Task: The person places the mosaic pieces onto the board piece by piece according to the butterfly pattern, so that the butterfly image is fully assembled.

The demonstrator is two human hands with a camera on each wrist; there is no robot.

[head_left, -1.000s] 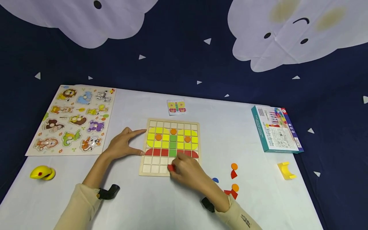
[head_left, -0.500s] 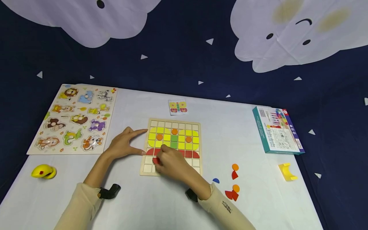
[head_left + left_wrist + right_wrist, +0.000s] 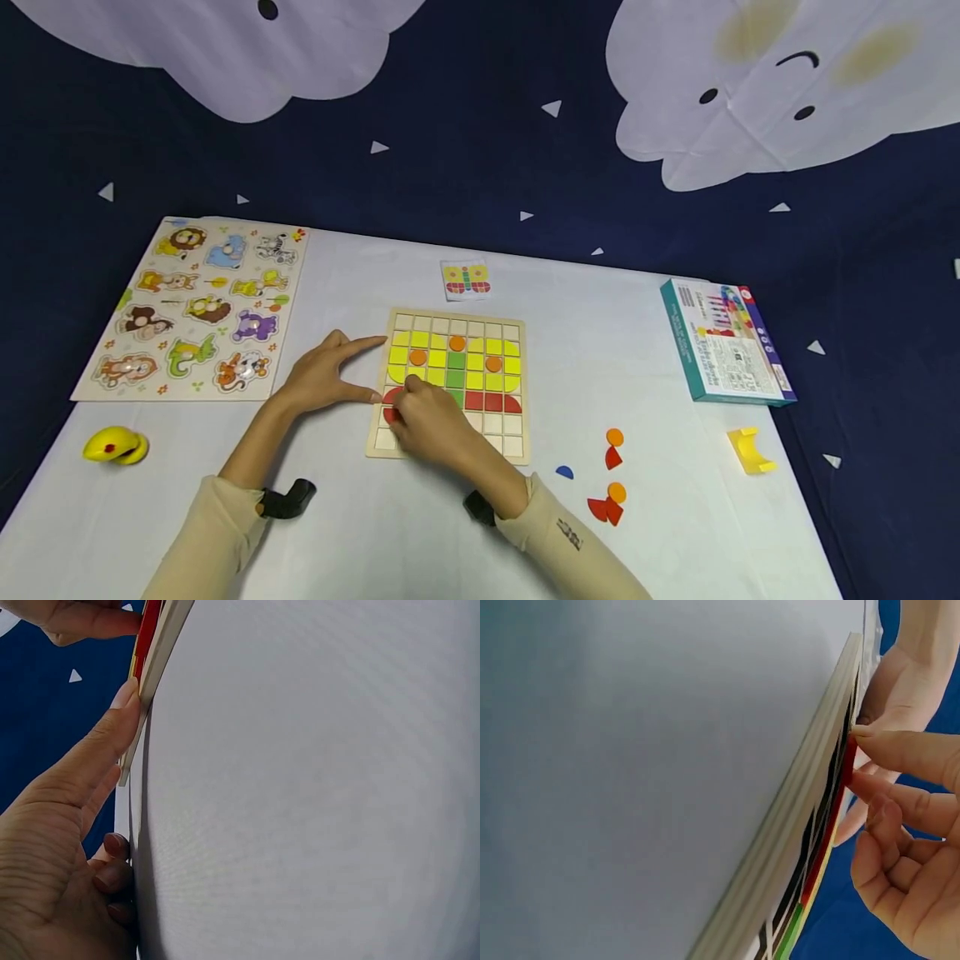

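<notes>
In the head view a square wooden grid board (image 3: 513,442) lies mid-table, bearing yellow, orange, green and red tiles in a butterfly-like pattern. My left hand (image 3: 322,379) is at its left side, index finger and thumb spread wide, both tips against the rim. My right hand (image 3: 435,421) reaches over the board's lower left and pinches a red tile (image 3: 389,414) with a curved edge, just under the red row. The right wrist view shows thumb and index finger on this red tile (image 3: 850,757), down at the grid. My right hand covers some lower cells.
Behind the board lies a small butterfly card (image 3: 466,280). To the right are a blue half-disc (image 3: 564,472), orange discs (image 3: 615,437), red pieces (image 3: 597,509), a yellow curved block (image 3: 751,451) and a box (image 3: 727,342). An animal puzzle (image 3: 171,305) and yellow toy (image 3: 115,447) are left.
My right hand has carried the red tile leftward across the board, from the lower middle to the left end of the row under the red tiles. The left hand stays at the rim.
</notes>
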